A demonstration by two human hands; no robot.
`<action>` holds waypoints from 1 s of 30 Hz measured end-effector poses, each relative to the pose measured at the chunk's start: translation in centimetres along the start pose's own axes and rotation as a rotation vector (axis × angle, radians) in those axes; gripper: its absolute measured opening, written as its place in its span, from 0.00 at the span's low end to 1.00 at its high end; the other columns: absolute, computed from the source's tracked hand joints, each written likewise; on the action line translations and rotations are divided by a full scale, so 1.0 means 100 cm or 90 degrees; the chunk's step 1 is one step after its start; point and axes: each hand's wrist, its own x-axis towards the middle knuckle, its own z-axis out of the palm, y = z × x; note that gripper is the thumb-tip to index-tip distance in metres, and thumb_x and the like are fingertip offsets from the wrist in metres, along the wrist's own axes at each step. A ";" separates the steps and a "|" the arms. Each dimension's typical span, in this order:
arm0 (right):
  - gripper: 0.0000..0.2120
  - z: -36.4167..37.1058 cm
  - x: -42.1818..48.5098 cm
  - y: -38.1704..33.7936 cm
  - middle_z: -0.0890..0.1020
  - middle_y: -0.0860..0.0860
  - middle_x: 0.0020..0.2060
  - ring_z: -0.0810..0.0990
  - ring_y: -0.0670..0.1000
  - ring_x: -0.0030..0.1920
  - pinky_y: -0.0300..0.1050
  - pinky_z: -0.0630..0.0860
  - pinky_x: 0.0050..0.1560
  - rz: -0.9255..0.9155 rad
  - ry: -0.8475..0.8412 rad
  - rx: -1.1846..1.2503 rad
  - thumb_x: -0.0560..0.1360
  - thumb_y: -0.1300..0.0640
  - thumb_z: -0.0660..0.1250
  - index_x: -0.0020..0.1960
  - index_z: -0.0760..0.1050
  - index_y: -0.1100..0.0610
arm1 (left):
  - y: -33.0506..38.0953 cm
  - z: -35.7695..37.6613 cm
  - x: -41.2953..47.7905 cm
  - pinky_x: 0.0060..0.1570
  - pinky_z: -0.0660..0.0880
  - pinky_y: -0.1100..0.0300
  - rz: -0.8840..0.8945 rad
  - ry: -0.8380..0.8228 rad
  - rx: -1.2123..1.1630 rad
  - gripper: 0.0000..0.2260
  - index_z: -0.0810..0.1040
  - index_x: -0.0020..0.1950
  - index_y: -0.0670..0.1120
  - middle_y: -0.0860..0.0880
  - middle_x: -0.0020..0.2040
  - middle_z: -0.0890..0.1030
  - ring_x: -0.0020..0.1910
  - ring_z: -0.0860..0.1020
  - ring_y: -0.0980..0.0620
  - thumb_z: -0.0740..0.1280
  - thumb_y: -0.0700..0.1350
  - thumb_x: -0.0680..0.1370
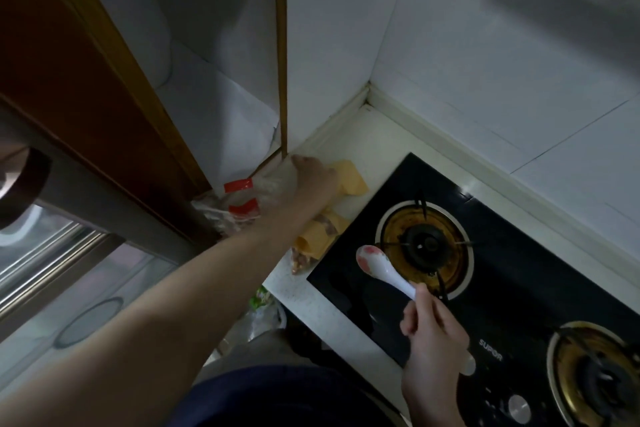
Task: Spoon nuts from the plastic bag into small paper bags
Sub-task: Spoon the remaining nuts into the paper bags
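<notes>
The right hand pinches the empty spoon, its long axis aimed at ten o'clock toward the nut bag and paper bags on the worktop, where the nearer left hand grips the plastic.

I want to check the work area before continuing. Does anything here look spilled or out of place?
Yes. Some nuts lie loose on the counter at the stove's left edge, beside a paper bag lying on its side. The spoon, held by the right hand, looks empty.
</notes>
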 end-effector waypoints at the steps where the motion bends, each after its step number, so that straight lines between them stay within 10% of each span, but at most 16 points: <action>1: 0.14 0.000 -0.001 -0.001 0.75 0.50 0.24 0.71 0.43 0.25 0.40 0.71 0.30 -0.012 -0.012 0.008 0.74 0.47 0.69 0.34 0.80 0.53 | 0.003 -0.002 -0.010 0.61 0.73 0.51 0.037 -0.027 -0.010 0.23 0.63 0.72 0.36 0.42 0.69 0.64 0.60 0.74 0.45 0.61 0.44 0.80; 6: 0.15 0.010 -0.001 -0.011 0.75 0.47 0.28 0.72 0.43 0.29 0.39 0.72 0.34 -0.089 -0.030 0.044 0.70 0.39 0.69 0.40 0.82 0.51 | -0.005 -0.039 -0.101 0.47 0.75 0.73 0.231 -0.045 -0.187 0.11 0.77 0.63 0.50 0.59 0.57 0.72 0.51 0.77 0.64 0.63 0.47 0.81; 15: 0.10 0.050 -0.006 -0.039 0.75 0.44 0.31 0.73 0.44 0.32 0.41 0.72 0.37 -0.163 -0.305 -0.087 0.78 0.42 0.59 0.44 0.74 0.45 | -0.061 -0.087 -0.174 0.51 0.79 0.61 0.129 -0.084 -0.386 0.09 0.84 0.51 0.49 0.47 0.49 0.85 0.49 0.84 0.54 0.65 0.38 0.80; 21: 0.20 0.064 -0.033 -0.033 0.67 0.61 0.25 0.65 0.60 0.26 0.51 0.65 0.28 -0.244 -0.351 -0.134 0.76 0.51 0.68 0.33 0.69 0.64 | -0.094 -0.095 -0.188 0.50 0.78 0.62 0.097 0.002 -0.306 0.07 0.84 0.51 0.51 0.53 0.49 0.84 0.50 0.82 0.58 0.67 0.41 0.79; 25: 0.16 0.068 -0.044 -0.025 0.65 0.47 0.20 0.63 0.45 0.23 0.37 0.64 0.27 -0.389 -0.299 -0.266 0.72 0.54 0.73 0.30 0.73 0.58 | -0.111 -0.100 -0.199 0.45 0.77 0.63 0.156 0.100 -0.176 0.03 0.84 0.46 0.52 0.55 0.48 0.80 0.46 0.80 0.60 0.71 0.49 0.76; 30: 0.03 0.077 -0.065 -0.020 0.74 0.49 0.23 0.72 0.48 0.25 0.45 0.71 0.24 -0.562 -0.390 -0.477 0.72 0.62 0.72 0.40 0.83 0.60 | -0.115 -0.099 -0.208 0.38 0.74 0.70 0.122 0.000 -0.139 0.10 0.84 0.43 0.53 0.58 0.38 0.84 0.38 0.81 0.63 0.72 0.58 0.71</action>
